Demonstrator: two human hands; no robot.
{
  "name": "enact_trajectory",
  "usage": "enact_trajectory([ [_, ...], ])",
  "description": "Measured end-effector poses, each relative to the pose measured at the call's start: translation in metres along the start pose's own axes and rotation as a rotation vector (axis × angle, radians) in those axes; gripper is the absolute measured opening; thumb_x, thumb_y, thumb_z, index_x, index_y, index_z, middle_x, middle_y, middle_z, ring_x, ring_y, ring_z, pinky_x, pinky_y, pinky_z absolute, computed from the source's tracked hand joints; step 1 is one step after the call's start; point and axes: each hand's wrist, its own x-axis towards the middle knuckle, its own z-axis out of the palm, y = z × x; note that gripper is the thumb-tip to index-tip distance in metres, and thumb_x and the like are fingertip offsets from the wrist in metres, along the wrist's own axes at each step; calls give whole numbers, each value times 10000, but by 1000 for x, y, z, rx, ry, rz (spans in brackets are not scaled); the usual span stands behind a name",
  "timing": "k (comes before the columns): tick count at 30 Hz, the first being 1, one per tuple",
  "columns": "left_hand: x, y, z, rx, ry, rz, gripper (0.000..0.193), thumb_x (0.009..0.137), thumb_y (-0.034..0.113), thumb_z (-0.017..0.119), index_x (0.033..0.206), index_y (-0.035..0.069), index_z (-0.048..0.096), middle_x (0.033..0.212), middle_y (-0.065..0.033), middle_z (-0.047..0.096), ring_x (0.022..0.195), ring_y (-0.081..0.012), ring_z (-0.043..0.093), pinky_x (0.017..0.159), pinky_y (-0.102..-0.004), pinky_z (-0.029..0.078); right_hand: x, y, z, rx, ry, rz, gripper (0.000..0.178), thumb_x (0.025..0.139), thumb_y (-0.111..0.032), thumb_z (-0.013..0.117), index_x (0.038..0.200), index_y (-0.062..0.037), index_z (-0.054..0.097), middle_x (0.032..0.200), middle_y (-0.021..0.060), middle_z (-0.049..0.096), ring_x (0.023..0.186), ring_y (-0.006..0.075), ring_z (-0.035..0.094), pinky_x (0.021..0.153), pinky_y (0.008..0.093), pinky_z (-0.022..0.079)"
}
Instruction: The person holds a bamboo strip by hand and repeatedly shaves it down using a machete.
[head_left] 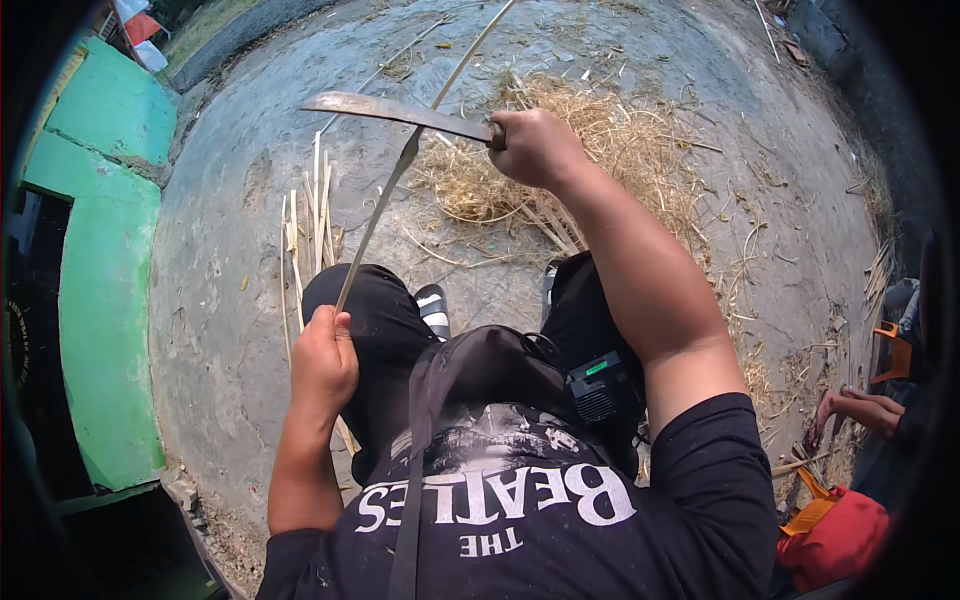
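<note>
Head view gives me a grey, rough ground (215,300) that bends away at the rim. A green wall (110,240) bounds it on the left, and a low grey kerb (240,45) runs along the far left. A heap of straw-coloured shavings (625,150) spreads beyond the right forearm, and loose strips (319,215) lie ahead of the left knee (350,285).

Over the ground I see the pale strip (381,205) slanting up past the top edge, its lower end clamped in the fingers of the left hand (323,362). The right hand's (540,148) fingers are wrapped round the handle of a long knife (370,106), whose blade crosses the strip. I read a wide stretch of ground between blade tip and wall; the left knee sits just beside the left hand. Another person's legs (868,408) show at the right rim.
</note>
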Motion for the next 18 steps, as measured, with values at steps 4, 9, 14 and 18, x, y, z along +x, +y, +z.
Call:
enact_trajectory([
  [4, -6, -6, -4, 5, -8, -36, 228, 1056, 183, 498, 931, 4, 561, 749, -257, 601, 724, -493, 593, 611, -533, 438, 0, 17, -2, 52, -20, 15, 202, 922, -282, 603, 955, -137, 740, 927, 160, 743, 886, 373, 722, 805, 469, 579],
  [9, -8, -7, 4, -22, 21, 42, 255, 1065, 204, 488, 931, 1, 563, 761, -251, 604, 720, -487, 594, 614, -519, 442, -19, -30, 12, -118, -151, -290, 185, 898, -247, 605, 959, -132, 736, 928, 170, 735, 883, 368, 718, 816, 473, 577],
  [14, -26, -16, -13, -49, -68, -103, 283, 1075, 227, 477, 931, -3, 557, 750, -243, 601, 730, -481, 595, 621, -498, 449, 3, 12, 11, 17, -178, 23, 205, 895, -236, 609, 1012, -126, 737, 957, 169, 738, 910, 362, 714, 808, 476, 572],
  [18, -55, -21, -20, -17, -99, -175, 295, 1074, 243, 478, 932, -1, 562, 751, -243, 604, 733, -482, 594, 625, -508, 448, -21, -28, 14, -173, -309, -295, 195, 831, -213, 645, 981, -135, 743, 936, 148, 741, 911, 341, 722, 820, 470, 582],
])
